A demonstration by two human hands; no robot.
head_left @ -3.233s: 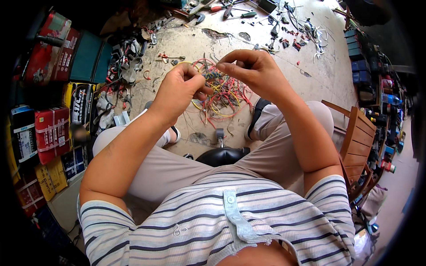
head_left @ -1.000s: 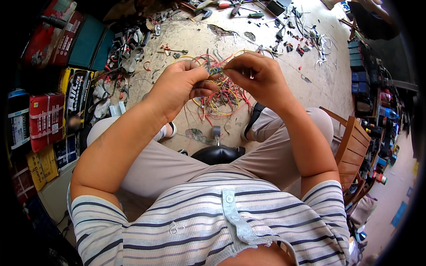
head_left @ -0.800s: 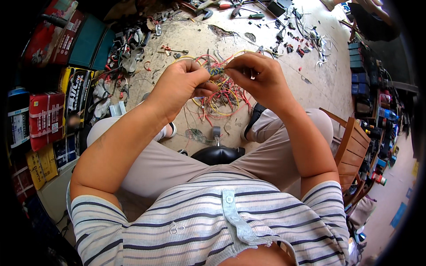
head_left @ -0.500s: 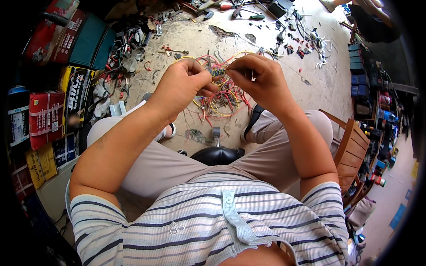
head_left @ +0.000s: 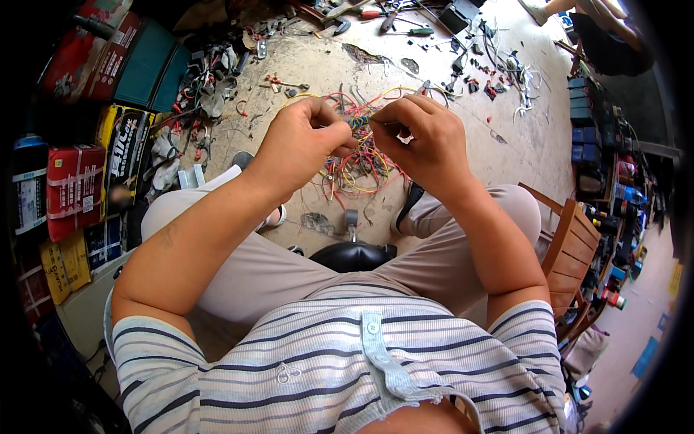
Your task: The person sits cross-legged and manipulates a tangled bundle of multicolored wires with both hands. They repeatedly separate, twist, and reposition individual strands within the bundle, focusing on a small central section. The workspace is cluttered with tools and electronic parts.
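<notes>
Between my two hands is a short piece of blue and yellow twisted wire [head_left: 359, 122]. My left hand [head_left: 303, 141] pinches its left end between thumb and fingers, with the fingertips partly curled out of sight. The other end is gripped by the closed thumb and forefinger of my right hand [head_left: 425, 137]. Below both hands, on the floor between my feet, lies a tangled heap of red, yellow and grey wires [head_left: 361, 168], partly covered by the hands.
Boxes [head_left: 76, 189] and a dark green case [head_left: 144, 69] stand at the left. Scrap parts [head_left: 217, 90] and screwdrivers [head_left: 413, 32] litter the floor. A black seat edge [head_left: 353, 256] shows between my legs. A wooden chair [head_left: 571, 242] and packed shelves [head_left: 607, 188] are at the right; another person [head_left: 607, 29] is at the far right.
My hands have shifted slightly, the right one a little downward and turned. More of the twisted wire shows between them. Both pinches hold.
</notes>
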